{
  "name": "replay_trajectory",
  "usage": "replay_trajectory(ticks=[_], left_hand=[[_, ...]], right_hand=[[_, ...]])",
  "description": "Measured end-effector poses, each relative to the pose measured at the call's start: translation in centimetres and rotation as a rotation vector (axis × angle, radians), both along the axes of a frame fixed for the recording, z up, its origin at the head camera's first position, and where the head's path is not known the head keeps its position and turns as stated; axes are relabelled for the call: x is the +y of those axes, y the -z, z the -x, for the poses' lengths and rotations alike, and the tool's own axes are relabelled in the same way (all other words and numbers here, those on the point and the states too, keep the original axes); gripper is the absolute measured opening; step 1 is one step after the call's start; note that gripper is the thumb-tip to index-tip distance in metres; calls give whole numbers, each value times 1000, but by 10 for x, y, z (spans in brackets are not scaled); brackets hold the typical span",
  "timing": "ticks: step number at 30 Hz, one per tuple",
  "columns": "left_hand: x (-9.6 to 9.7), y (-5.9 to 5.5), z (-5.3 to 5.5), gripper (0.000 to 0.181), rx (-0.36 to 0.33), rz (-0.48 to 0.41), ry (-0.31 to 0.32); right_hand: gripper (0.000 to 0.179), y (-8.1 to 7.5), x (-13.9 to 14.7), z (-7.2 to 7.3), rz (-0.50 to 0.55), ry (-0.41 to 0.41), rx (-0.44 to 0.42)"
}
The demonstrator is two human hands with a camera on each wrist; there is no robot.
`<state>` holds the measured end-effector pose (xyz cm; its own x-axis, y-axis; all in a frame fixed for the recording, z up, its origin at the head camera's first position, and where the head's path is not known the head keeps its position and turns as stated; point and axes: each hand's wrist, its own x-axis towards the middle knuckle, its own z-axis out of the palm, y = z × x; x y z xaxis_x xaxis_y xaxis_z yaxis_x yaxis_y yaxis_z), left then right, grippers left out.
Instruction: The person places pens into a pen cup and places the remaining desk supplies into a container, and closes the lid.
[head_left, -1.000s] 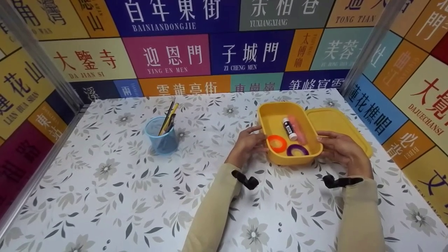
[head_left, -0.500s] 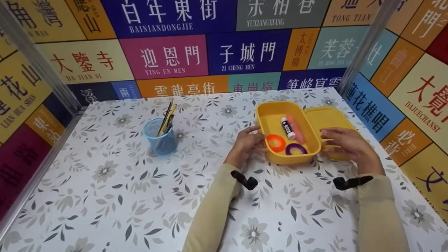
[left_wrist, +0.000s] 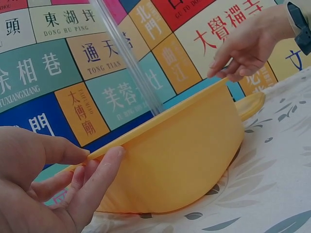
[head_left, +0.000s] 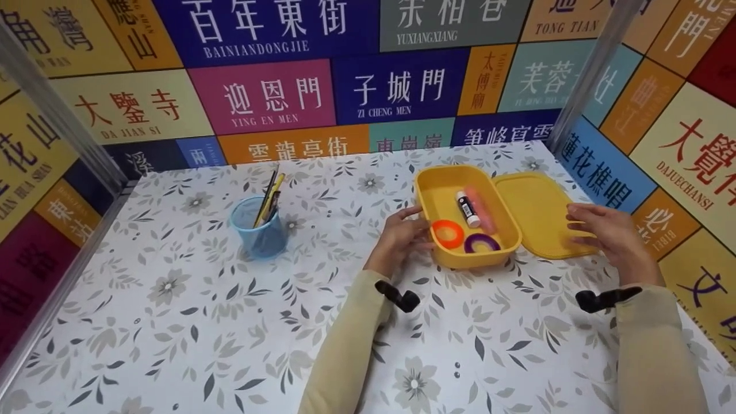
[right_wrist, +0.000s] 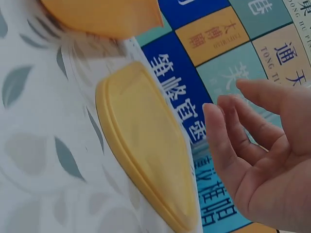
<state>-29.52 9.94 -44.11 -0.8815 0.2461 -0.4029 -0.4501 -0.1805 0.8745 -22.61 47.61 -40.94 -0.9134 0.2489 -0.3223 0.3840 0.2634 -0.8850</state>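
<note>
An open yellow plastic box stands on the table, holding a glue stick, a pink translucent stick-shaped item, an orange ring and a purple ring. My left hand touches the box's left side, its fingertips against the outer wall near the rim. To the right of the box lies its flat yellow lid. Over the lid's right edge hovers my right hand, fingers loosely bent and holding nothing; the right wrist view shows a gap between hand and lid.
A light blue mesh pen cup with pens and brushes stands on the left of the table. The flower-patterned tabletop is bordered at the back and sides by panels printed with place names.
My right hand has let go of the box's right side and moved right, over the lid. The left hand has stayed at the box's left side.
</note>
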Motion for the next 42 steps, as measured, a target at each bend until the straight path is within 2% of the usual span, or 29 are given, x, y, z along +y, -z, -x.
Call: replay_trajectory(ticks=[5,11,16,21,23,28,30,34,42], left_hand=[[-1,0,-1,50,16,-5,5],[-2,1,-2,51,33,-21,12],[-2,2,-4,50,26,-14,2],[-2,2,-4,51,37,-28,1],[-2,2,-4,51,35,-24,4],[-1,1,-3,48,20,-1,4],[0,2,-3,48,15,-1,4],[0,2,-3,48,15,-12,4],[0,2,-2,49,22,-5,-4]], right_hand=[[66,1,15,-6,-68,58,-6],[60,7,31,-10,-51,116,-16],[58,17,37,-12,-7,204,-67],[65,24,41,-12,18,297,-142],[61,26,43,-12,13,315,-166],[35,29,47,-11,55,337,-193],[32,31,48,-11,87,349,-202],[32,33,48,-9,146,382,-199],[41,35,48,-9,151,373,-218]])
